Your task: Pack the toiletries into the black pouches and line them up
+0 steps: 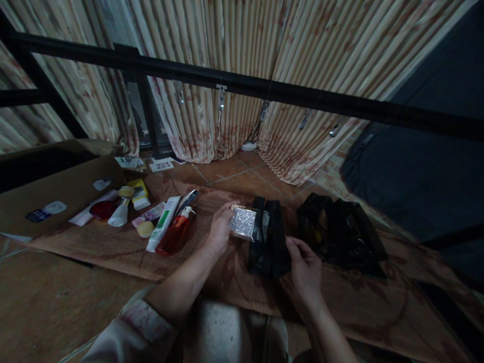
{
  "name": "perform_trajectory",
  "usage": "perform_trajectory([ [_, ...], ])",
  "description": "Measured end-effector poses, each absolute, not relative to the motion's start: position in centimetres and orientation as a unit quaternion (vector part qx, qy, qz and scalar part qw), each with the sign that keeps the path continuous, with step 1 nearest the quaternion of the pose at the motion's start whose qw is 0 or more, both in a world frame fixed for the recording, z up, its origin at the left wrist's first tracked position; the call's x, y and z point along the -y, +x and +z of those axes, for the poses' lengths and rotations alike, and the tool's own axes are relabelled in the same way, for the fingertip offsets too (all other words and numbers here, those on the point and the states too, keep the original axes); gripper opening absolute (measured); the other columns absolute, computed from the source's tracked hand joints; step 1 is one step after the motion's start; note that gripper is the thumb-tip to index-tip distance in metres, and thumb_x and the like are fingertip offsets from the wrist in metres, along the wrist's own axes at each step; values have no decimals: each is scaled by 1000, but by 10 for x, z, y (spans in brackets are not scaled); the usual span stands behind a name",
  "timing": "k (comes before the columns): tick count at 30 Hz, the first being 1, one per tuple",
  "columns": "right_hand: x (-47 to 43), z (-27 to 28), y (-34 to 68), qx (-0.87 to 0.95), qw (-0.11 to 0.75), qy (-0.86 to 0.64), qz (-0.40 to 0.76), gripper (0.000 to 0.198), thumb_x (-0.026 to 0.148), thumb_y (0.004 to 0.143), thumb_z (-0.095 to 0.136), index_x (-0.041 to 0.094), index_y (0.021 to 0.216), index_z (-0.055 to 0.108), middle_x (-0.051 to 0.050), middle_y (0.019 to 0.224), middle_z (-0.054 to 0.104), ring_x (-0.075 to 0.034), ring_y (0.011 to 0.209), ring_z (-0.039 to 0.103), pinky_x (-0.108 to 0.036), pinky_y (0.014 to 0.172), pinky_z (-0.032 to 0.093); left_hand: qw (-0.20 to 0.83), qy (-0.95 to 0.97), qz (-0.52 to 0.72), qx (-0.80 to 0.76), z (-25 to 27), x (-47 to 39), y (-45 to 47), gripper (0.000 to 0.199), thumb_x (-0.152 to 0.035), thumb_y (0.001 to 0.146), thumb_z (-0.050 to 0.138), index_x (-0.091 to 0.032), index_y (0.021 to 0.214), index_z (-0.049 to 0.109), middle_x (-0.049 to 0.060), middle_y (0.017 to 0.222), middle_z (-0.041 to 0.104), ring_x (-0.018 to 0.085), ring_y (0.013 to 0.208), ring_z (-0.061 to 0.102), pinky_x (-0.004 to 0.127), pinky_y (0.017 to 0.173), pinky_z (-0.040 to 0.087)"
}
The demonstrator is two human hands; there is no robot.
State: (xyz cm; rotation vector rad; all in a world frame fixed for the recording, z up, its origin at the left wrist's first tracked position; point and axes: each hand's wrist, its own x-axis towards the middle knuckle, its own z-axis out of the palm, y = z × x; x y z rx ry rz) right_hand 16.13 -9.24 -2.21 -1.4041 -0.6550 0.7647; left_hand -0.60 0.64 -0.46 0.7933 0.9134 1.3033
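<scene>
My left hand (221, 228) grips a square, silver glittery case (244, 222) by its left edge. The case is at the left side of a small black bag (279, 242) that stands on the cloth. With thumb and fingers pinched, my right hand (305, 267) holds the right edge of that bag. What lies inside the bag is mostly hidden. Left of my left hand lie a red pump bottle (176, 234), a white and green tube (163, 224) and a dark slim tube (187, 200).
Farther left are a yellow tube (140, 194), a white bottle (120, 214), a round yellow item (145, 229) and a cardboard box (81, 189). Another black bag (355, 237) stands at the right. A dark metal rail (242, 83) crosses before the striped curtains (242, 45).
</scene>
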Motion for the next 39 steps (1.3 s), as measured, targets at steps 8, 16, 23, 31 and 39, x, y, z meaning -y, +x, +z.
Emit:
perform_trajectory([
  [8,92,-22,162,300,641,-627,326,34,47,68,72,16,81,69,-2,74,69,-17,68,59,-27,63,45,625,341,580,-396,-4,-6,-6,36,-22,60,54,-15,93,68,-1,71,61,11,57,49,21,54,36],
  [16,92,-21,162,304,636,-636,316,34,47,67,72,15,79,70,-1,73,68,-16,67,59,-26,62,45,607,351,593,-395,-5,-6,-5,34,-21,60,54,-17,91,70,-2,68,60,10,56,47,21,53,35],
  [23,92,-23,163,307,641,-631,312,33,47,67,71,16,79,70,-1,73,68,-16,67,59,-27,64,45,612,340,588,-404,-2,-4,-4,34,-24,61,56,-15,91,69,1,72,64,12,60,52,21,54,38],
  [31,93,-17,159,297,645,-628,318,34,47,65,73,15,78,70,-2,72,69,-16,65,60,-27,62,46,620,311,576,-432,0,-6,-6,38,-25,56,56,-13,90,68,2,72,65,14,59,54,23,52,38],
  [39,93,-21,162,303,641,-626,326,33,47,68,72,17,79,70,0,72,69,-16,65,59,-26,63,45,643,321,565,-404,-6,-9,-6,43,-23,55,52,-13,94,68,3,78,66,15,64,56,23,55,39],
])
